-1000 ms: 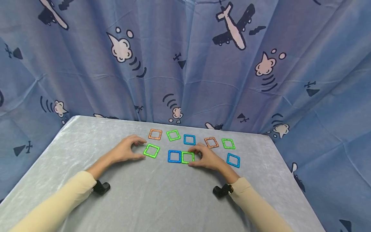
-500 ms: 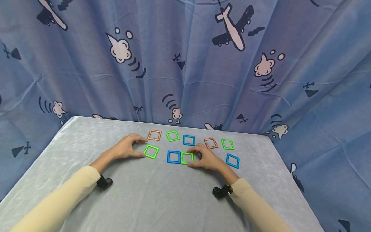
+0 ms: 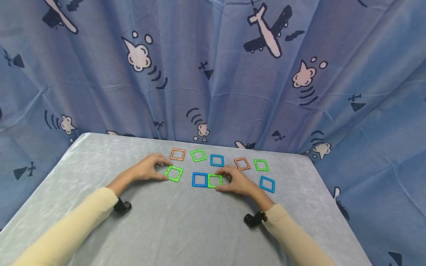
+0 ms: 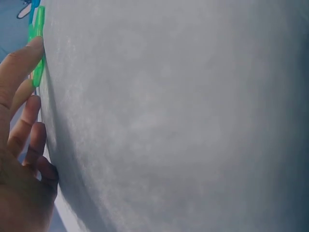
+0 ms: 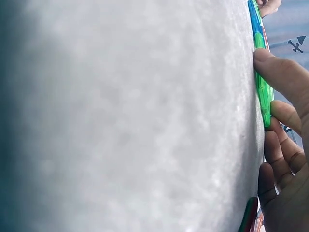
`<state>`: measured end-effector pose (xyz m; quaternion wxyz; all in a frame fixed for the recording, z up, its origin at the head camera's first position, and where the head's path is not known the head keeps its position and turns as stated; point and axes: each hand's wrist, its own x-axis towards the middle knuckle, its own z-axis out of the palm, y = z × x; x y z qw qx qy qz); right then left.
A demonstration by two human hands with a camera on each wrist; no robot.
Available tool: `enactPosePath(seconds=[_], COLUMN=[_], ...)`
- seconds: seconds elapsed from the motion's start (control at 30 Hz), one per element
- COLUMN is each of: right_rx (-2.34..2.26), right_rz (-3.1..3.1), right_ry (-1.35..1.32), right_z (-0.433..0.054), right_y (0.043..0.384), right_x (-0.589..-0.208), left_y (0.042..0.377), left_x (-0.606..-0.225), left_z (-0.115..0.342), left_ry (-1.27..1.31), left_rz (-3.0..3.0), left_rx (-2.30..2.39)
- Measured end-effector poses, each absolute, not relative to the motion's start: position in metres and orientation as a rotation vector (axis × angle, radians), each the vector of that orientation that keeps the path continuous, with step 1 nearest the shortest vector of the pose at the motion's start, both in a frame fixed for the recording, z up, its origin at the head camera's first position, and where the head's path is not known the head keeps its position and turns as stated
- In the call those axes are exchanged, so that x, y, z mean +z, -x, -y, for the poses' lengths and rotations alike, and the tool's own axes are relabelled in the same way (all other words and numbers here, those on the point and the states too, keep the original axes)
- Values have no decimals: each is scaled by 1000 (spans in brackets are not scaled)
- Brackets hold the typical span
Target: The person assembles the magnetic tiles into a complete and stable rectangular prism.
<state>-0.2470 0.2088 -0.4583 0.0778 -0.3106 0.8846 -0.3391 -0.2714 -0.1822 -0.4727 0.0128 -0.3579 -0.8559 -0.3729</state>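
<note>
In the head view my right hand [image 3: 237,181] pinches a green square magnetic tile [image 3: 215,175] between thumb and fingers. That tile's left side lies against a blue square tile [image 3: 193,180], both flat on the table. My left hand [image 3: 146,168] holds another green square tile [image 3: 180,175] by its near and far edges, a gap apart from the blue one. The left wrist view has the thumb on the held green tile [image 4: 39,72], with a fingertip behind it. A green tile [image 5: 263,96] sits between thumb and forefinger in the right wrist view.
A back row holds an orange tile [image 3: 171,154], a green tile [image 3: 192,156], a blue tile [image 3: 211,160], a second orange tile [image 3: 236,163] and a green tile [image 3: 256,165]. Another blue tile [image 3: 261,183] lies right of my right hand. A curtain [image 3: 213,74] hangs behind the grey-clothed table [image 3: 186,229].
My left hand has edged right and closed its thumb and forefinger onto the left green tile. My right hand and the tiles stay in place.
</note>
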Motion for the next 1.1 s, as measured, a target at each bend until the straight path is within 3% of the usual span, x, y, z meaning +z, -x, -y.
enactPosePath(seconds=[1.1], right_rx=[-1021], right_rz=[-2639], right_ry=[905], right_z=[-210], right_y=[246], right_x=[-460], left_y=[253], left_x=[-465], left_z=[183], left_ry=[882], left_rz=[2764], left_rx=[-1518])
